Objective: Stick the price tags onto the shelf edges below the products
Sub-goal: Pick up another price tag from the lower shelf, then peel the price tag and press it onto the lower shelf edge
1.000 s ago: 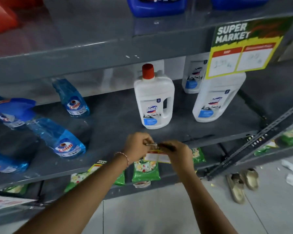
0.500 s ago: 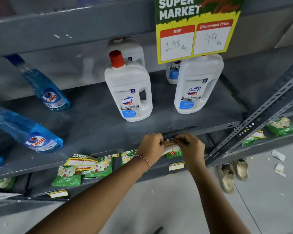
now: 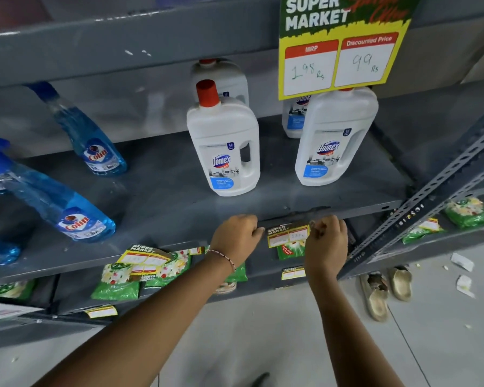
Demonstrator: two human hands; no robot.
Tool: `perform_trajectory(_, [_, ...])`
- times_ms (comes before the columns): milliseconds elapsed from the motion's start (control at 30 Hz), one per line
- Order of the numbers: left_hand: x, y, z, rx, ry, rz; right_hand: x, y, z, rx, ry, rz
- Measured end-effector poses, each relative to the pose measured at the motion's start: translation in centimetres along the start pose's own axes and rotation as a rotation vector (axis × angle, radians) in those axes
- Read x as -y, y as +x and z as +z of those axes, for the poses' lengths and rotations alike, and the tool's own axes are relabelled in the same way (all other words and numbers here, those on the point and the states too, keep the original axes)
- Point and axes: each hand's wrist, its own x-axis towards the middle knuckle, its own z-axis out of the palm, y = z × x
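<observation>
Both hands have spread apart: left hand (image 3: 239, 237) and right hand (image 3: 327, 238), fingers curled, each grip pinching an end of the tag (image 3: 288, 235) at the shelf edge (image 3: 157, 250).

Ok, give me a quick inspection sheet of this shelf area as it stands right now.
Surface: grey metal shelf edge, scuffed.
Job's things: small yellow-green price tag at the edge below the white Domex bottles; larger tag above.
Clutter: blue Colin spray bottles, green packets, paper scraps on floor.
Grippers: left hand and right hand at the tag's ends.
Cables: nothing seen.
Surroundings: beige sandals on floor.
</observation>
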Motion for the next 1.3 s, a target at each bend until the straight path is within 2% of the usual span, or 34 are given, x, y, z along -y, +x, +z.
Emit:
perform_trajectory(133, [3.9,-1.4,-3.4,0.021,-0.008,-0.078,2.5,-2.4,0.6,0.107,0.145,-0.160])
perform_trajectory(200, [7.3,-2.6,-5.8,0.053,-0.022,-0.096,4.3,-4.3,1.1,0.225,0.180,-0.246])
perform_trajectory(267, [11.4,-4.1,-8.1,0.068,0.058,-0.130,6.0,-6.3,2.1,0.361,0.175,-0.308])
perform_trajectory(333, [15.1,-5.6,-9.9,0.109,0.144,-0.229,7.4,-8.4,3.4,0.473,0.197,-0.352])
perform_trajectory(400, [17.4,-6.7,-10.7,0.125,0.116,-0.289,8.7,-10.5,5.0,0.569,0.237,-0.389])
perform_trajectory(533, [18.9,-8.0,-10.1,0.018,0.039,-0.189,11.3,-14.0,8.2,0.739,0.141,-0.478])
perform_trajectory(633, [19.5,-9.7,-9.1,-0.059,-0.041,-0.079,12.2,-15.9,9.6,0.731,0.083,-0.580])
perform_trajectory(733, [20.8,-12.5,-8.8,-0.112,-0.195,-0.077,12.4,-17.6,10.6,0.705,0.051,-0.647])
perform_trajectory(967, [27.7,-19.5,-11.1,-0.367,-0.358,-0.348,17.5,-25.2,14.1,0.841,0.152,-0.500])
perform_trajectory(1133, [33.9,-21.5,-13.1,-0.342,-0.436,-0.538,22.4,-30.1,18.3,0.838,0.159,-0.615])
perform_trajectory(1300, [38.0,-21.0,-13.9,-0.359,-0.448,-0.601,24.4,-32.7,21.4,0.698,0.105,-0.605])
